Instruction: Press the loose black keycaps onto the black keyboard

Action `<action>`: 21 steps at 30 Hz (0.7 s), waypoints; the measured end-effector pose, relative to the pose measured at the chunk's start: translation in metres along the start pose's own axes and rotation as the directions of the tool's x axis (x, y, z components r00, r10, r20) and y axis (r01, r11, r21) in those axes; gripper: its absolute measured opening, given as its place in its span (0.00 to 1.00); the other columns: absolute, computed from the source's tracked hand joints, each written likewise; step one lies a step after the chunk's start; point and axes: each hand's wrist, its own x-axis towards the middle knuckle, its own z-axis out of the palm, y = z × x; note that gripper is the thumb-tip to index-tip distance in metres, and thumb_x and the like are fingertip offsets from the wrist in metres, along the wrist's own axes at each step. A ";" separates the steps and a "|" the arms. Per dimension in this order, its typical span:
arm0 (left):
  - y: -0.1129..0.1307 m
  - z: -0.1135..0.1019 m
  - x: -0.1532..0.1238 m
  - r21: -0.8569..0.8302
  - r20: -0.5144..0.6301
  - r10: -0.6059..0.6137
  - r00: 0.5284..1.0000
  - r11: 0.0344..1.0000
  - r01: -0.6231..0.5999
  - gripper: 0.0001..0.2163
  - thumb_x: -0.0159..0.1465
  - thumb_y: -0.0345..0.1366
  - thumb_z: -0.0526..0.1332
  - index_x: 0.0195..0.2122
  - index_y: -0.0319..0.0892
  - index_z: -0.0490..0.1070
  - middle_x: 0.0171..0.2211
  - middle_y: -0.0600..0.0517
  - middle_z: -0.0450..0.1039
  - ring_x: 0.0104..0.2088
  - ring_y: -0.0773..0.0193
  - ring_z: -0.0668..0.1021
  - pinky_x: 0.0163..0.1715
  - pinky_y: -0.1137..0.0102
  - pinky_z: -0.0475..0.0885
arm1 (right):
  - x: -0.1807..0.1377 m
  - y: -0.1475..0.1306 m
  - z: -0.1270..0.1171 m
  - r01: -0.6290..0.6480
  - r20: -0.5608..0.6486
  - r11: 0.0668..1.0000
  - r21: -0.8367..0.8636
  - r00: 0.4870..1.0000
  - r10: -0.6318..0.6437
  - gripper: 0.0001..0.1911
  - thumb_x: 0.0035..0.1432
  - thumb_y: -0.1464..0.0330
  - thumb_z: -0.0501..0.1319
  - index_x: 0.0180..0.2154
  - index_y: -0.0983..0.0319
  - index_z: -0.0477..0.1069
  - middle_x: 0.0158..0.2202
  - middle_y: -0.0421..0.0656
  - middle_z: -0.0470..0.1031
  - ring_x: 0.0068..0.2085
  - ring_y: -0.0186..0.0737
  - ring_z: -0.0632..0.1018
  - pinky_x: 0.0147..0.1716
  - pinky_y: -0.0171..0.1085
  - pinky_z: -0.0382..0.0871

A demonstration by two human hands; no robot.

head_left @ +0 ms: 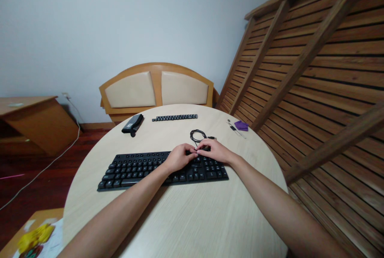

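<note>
A black full-size keyboard point(132, 173) lies on the round pale table point(192, 218), several of its keys hidden under my hands. My left hand point(179, 157) reaches over its right half, thumb and fingers pinched together near the top edge. From the other side my right hand point(216, 151) meets it, fingertips also closed and almost touching the left ones. Whatever is between the fingertips is too small and covered to name. Just behind the hands is the keyboard's coiled black cable point(198, 131). Farther back, loose dark keycaps point(177, 117) stand in rows.
At the table's back left is a black item like a folded pouch point(133, 124). A purple cloth point(241, 126) and thin wire tools point(234, 129) lie at the right. A slatted wooden frame point(315, 70) leans close on the right; a padded headboard point(157, 88) stands behind.
</note>
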 end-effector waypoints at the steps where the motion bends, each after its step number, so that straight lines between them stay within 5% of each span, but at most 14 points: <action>1: 0.001 0.000 0.000 -0.004 0.006 -0.001 1.000 1.000 0.001 0.05 0.61 0.37 0.65 0.33 0.44 0.79 0.43 0.50 0.80 0.46 0.58 0.79 0.53 0.66 0.70 | 0.000 0.000 0.000 -0.001 0.002 1.000 0.003 1.000 0.001 0.12 0.60 0.59 0.65 0.39 0.60 0.80 0.38 0.45 0.79 0.41 0.43 0.77 0.43 0.40 0.69; 21: 0.005 -0.001 -0.003 0.155 -0.008 -0.032 0.999 0.987 0.033 0.04 0.60 0.37 0.65 0.35 0.45 0.78 0.44 0.51 0.79 0.45 0.57 0.80 0.51 0.68 0.71 | 0.004 0.009 0.003 0.014 0.036 1.000 0.007 0.999 -0.015 0.10 0.57 0.61 0.67 0.37 0.61 0.78 0.38 0.44 0.78 0.41 0.42 0.77 0.43 0.39 0.69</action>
